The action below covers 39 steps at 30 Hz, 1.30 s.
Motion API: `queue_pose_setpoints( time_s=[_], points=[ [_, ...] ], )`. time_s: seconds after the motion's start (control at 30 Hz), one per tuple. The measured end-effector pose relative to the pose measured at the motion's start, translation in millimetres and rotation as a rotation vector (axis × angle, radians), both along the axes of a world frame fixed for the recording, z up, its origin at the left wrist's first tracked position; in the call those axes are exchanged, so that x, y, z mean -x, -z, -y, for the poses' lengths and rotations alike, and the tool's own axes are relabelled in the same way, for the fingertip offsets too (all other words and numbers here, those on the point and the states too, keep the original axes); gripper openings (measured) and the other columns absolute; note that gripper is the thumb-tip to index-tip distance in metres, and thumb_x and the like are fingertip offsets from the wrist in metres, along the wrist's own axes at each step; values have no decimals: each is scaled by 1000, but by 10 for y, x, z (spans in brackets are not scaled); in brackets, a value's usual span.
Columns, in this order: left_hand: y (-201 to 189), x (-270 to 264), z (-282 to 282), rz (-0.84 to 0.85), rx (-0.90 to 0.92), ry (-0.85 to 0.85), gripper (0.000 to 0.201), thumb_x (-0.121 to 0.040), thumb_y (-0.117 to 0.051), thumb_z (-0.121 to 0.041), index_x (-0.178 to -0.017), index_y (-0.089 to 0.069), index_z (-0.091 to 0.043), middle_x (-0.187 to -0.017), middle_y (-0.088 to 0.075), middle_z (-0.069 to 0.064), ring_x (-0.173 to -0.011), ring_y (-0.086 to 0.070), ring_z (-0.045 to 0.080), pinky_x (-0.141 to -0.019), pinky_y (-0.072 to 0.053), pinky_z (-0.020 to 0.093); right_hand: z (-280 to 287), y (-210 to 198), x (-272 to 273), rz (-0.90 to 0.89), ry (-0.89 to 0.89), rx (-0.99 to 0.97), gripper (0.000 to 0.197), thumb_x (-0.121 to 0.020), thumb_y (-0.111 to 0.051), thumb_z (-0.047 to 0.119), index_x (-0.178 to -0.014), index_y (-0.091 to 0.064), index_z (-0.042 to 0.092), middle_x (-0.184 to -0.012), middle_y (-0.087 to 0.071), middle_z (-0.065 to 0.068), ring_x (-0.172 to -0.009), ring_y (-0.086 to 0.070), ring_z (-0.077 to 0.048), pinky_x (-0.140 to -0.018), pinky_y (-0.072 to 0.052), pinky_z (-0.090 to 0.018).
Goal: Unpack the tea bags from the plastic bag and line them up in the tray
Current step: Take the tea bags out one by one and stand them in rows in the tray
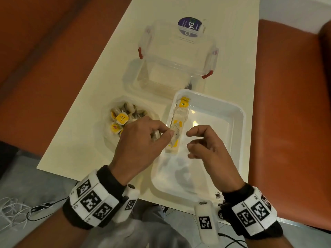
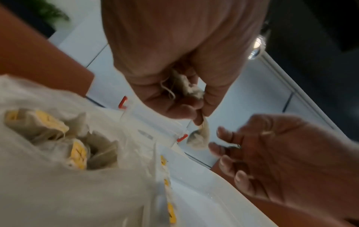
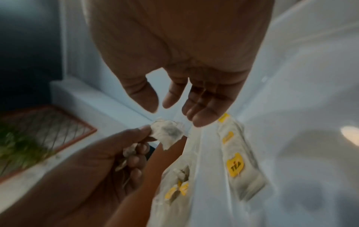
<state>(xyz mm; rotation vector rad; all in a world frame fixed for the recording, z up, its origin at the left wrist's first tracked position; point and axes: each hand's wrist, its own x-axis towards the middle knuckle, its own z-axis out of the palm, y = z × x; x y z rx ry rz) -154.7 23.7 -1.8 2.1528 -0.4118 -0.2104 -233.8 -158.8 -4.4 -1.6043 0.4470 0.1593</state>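
A white tray [image 1: 238, 122] sits on the cream table, with a row of yellow-tagged tea bags [image 1: 179, 122] along its left wall. Left of it lies the open plastic bag [image 1: 107, 140] holding several more tea bags [image 1: 121, 119]. My left hand [image 1: 143, 136] hovers over the tray's left rim and pinches a tea bag [image 2: 200, 138] between thumb and fingertips, with more tea bags bunched in its palm [image 3: 128, 152]. My right hand [image 1: 202, 142] floats above the tray just right of it, fingers loosely curled and holding nothing [image 3: 174, 104].
A clear lidded storage box [image 1: 177, 56] with red clips stands behind the tray and bag. Orange seating flanks the table on both sides. Tea crumbs [image 1: 217, 195] lie near the table's front edge. Cables [image 1: 35, 210] trail on the floor at the left.
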Motion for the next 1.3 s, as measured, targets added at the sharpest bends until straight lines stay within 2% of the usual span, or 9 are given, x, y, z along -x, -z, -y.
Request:
queue_pose_setpoints(
  time_s=[0.17, 0.4, 0.53, 0.67, 0.77, 0.87, 0.97, 1.13, 1.3],
  points=[
    [0, 42, 60, -18, -14, 51, 14, -86, -70, -40, -80, -77, -30, -66, -58, -12, -60, -54, 6, -58, -37, 19, -171, -12, -8, 191, -162, 492, 38, -78, -73, 50, -110, -59, 36, -111, -61, 23, -101, -58, -6, -79, -47, -17],
    [60, -46, -28, -209, 145, 5, 43, -66, -68, -74, -85, -72, -35, -73, -66, 2, -57, -60, 19, -56, -50, 34, -144, -10, -58, 58, 63, -82, 9, -93, -66, 18, -98, -67, 10, -87, -76, -9, -84, -73, -23, -76, -56, -31],
    [94, 20, -32, -370, 128, 220, 45, -66, -82, -60, -107, -72, -43, -81, -66, -22, -70, -58, 0, -69, -50, 25, -144, -45, -29, 44, 98, -179, 18, -89, -68, 24, -98, -67, 9, -97, -75, -18, -100, -70, -38, -93, -52, -54],
    [122, 84, 11, -394, 237, 223, 6, -80, -80, -39, -79, -74, -39, -64, -58, -8, -61, -47, 21, -61, -38, 30, -106, -87, -25, 118, 85, -49, 15, -81, -74, 28, -91, -76, 16, -95, -75, -4, -87, -65, -19, -83, -50, -31],
    [166, 95, -19, -354, 212, 194, 27, -74, -78, -54, -74, -71, -27, -63, -53, -2, -57, -42, 10, -57, -34, 25, -40, -122, -42, 160, 5, 34, 8, -85, -75, 18, -92, -75, 17, -84, -75, 3, -77, -64, -9, -76, -49, -23],
    [158, 74, -41, -331, 111, 204, 27, -70, -82, -54, -88, -76, -35, -74, -63, -12, -63, -53, -2, -61, -39, 16, 21, -123, -58, 149, -89, 129, 5, -84, -76, 22, -87, -73, 22, -80, -74, 3, -73, -63, -11, -74, -52, -33],
    [154, 41, -76, -398, 164, 300, 44, -72, -83, -45, -114, -72, -39, -100, -72, -21, -94, -65, -2, -81, -49, 19, 44, -133, -69, 134, -131, 51, 6, -79, -75, 30, -83, -71, 27, -83, -74, -2, -75, -63, -21, -70, -50, -31],
    [149, 56, -85, -373, 133, 275, 9, -75, -83, -39, -74, -73, -41, -60, -54, -19, -57, -47, 1, -57, -32, 12, 48, -104, -75, 135, -146, 52, 8, -78, -75, 31, -82, -70, 25, -80, -73, 0, -72, -60, -15, -67, -46, -25],
    [168, 39, -209, -397, -46, 240, 37, -58, -77, -68, -66, -74, -33, -63, -62, -8, -55, -47, 2, -53, -34, 16, 97, -18, -56, 78, -181, 201, 9, -85, -78, 21, -82, -70, 23, -86, -71, 6, -74, -59, -13, -68, -47, -27]
  ],
)
